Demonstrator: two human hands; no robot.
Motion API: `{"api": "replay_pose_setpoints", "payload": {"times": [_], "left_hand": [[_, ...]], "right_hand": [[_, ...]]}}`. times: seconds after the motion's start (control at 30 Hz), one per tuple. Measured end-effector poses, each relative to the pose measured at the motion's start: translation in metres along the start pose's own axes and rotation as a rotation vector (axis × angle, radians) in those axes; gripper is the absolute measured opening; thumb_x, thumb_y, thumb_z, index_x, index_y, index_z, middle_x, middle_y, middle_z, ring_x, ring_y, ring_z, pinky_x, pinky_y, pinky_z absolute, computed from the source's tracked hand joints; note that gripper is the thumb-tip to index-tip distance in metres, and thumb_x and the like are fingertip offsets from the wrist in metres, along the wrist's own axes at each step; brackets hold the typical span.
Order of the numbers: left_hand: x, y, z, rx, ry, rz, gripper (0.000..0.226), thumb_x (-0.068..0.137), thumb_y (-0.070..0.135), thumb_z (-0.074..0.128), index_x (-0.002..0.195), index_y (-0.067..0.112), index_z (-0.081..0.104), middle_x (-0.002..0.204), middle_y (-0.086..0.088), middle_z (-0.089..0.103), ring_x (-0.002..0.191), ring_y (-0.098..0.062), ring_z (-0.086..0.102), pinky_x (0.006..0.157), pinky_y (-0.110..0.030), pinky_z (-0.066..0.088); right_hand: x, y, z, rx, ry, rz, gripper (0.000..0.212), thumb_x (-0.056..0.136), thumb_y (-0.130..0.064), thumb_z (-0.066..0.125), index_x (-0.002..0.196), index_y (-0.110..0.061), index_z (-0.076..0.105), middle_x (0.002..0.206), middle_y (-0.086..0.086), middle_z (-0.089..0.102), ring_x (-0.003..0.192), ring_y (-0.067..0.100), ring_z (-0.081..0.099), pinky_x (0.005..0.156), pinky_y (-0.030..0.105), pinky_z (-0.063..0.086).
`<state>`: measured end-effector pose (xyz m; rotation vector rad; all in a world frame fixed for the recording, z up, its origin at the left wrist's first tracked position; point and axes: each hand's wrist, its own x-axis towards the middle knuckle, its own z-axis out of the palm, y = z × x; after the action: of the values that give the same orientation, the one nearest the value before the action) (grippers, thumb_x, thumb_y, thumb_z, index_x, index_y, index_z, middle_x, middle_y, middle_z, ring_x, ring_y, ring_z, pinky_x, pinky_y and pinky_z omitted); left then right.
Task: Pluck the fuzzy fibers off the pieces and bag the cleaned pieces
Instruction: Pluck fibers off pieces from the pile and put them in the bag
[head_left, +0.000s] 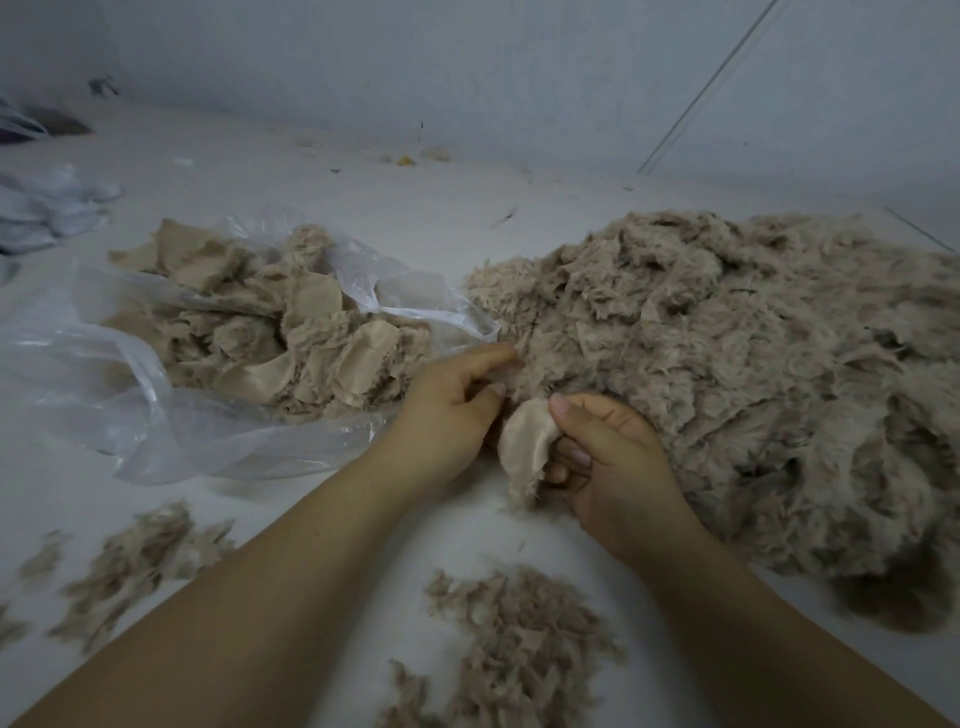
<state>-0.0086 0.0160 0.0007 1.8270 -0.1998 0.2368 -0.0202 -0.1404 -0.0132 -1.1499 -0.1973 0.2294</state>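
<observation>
Clear bag (130, 374) of cleaned pieces (291, 332), left of the fuzzy heap (727, 364).
Right hand (618, 462) grasps a beige, fuzzy-edged piece (524, 447); left hand (452, 405) pinches fuzz at the heap.

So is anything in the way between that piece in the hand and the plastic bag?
Only the left hand, which sits between the piece held by the right hand and the open plastic bag. Otherwise nothing visible blocks it.

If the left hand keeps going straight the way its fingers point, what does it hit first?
The left hand points up and right, so it would most likely run into the big pile of fuzzy pieces; its fingertips already seem to be at the edge, though depth is unclear.
</observation>
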Motion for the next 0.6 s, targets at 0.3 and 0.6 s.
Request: {"api": "replay_pose_setpoints", "payload": {"times": [0.3, 0.6], "left_hand": [[-0.009, 0.022, -0.004, -0.245, -0.168, -0.114, 0.024, 0.086, 0.021, 0.070, 0.089, -0.003, 0.068, 0.066, -0.015, 0.069, 0.048, -0.027, 0.061, 0.048, -0.032, 0.052], [-0.009, 0.021, -0.016, -0.344, -0.504, -0.236, 0.007, 0.085, 0.013, 0.069, 0.080, 0.009, 0.072, 0.062, -0.008, 0.068, 0.040, -0.007, 0.054, 0.032, -0.016, 0.034]], "right_hand": [[0.001, -0.001, 0.001, 0.003, -0.006, -0.008, 0.037, 0.090, -0.026, 0.063, 0.054, -0.018, 0.057, 0.052, 0.005, 0.031, 0.047, 0.014, 0.033, 0.047, 0.025, 0.034], [0.002, -0.003, 0.001, 0.084, 0.076, 0.027, 0.022, 0.081, -0.034, 0.066, 0.071, -0.015, 0.065, 0.046, -0.003, 0.044, 0.042, 0.012, 0.044, 0.048, 0.025, 0.042]]}}
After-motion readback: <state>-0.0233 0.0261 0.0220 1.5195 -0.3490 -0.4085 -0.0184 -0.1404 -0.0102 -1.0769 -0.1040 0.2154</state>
